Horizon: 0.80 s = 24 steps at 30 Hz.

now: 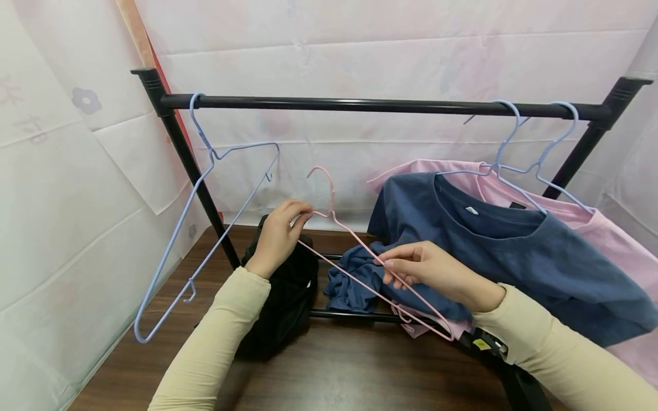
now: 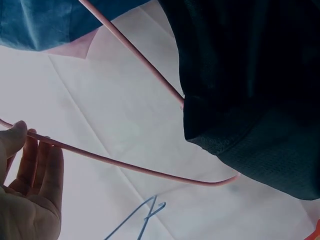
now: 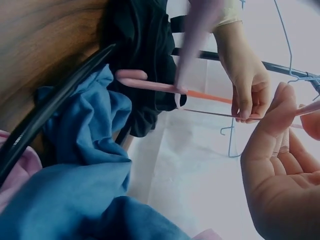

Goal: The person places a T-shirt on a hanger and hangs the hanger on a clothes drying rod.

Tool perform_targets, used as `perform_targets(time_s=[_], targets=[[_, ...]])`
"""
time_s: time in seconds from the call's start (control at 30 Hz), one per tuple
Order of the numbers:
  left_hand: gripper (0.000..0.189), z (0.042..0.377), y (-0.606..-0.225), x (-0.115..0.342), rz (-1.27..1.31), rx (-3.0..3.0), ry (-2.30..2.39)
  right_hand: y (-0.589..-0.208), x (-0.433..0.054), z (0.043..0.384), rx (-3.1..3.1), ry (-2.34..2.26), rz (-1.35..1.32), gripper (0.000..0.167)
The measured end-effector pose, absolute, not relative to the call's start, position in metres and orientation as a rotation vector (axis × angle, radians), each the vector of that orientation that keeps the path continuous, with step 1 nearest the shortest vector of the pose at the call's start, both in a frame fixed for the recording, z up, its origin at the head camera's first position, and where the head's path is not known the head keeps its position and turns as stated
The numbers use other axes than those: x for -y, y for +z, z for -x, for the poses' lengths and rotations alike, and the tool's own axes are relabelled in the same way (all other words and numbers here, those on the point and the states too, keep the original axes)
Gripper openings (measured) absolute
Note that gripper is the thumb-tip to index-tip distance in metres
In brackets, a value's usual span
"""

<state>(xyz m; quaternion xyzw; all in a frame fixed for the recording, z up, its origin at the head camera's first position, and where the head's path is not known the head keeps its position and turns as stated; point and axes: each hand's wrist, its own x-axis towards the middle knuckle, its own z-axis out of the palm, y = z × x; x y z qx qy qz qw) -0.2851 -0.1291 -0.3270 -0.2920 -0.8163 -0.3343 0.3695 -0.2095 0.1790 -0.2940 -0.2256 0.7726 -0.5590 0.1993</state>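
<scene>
My left hand (image 1: 283,231) pinches a pink clothes hanger (image 1: 332,191) at one shoulder, just beside its neck. Farther along, the other shoulder is held between the thumb and fingers of my right hand (image 1: 429,265). The hanger's hook points up and it hangs on nothing. A black garment (image 1: 283,319) droops below and behind my left forearm. In the left wrist view, black cloth (image 2: 240,90) covers part of the pink hanger (image 2: 130,165); whether the hanger is inside it, I cannot tell. My left wrist hides that hanger end in the head view.
A black rail (image 1: 329,104) crosses the back. On its left hangs a bare blue hanger (image 1: 201,136). At right, blue hangers (image 1: 501,147) carry a blue T-shirt (image 1: 493,257) and a pink one (image 1: 612,234). Lower bars (image 1: 354,315) stand above the wooden surface (image 1: 339,371).
</scene>
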Motion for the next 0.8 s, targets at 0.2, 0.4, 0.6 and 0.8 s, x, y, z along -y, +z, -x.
perform_targets(time_s=[0.2,0.4,0.6,0.8], targets=[[0.011,0.286,-0.328,0.131,0.725,2.095,-0.869,-0.301,-0.181,0.201,-2.171,-1.602,0.607,0.032],[0.01,0.288,-0.328,0.13,0.722,2.084,-0.844,-0.304,-0.181,0.198,-2.185,-1.648,0.587,0.033],[0.01,0.29,-0.328,0.126,0.728,2.086,-0.825,-0.305,-0.181,0.198,-2.208,-1.666,0.554,0.038],[0.011,0.289,-0.327,0.126,0.709,2.114,-0.824,-0.306,-0.182,0.197,-2.214,-1.739,0.513,0.036]])
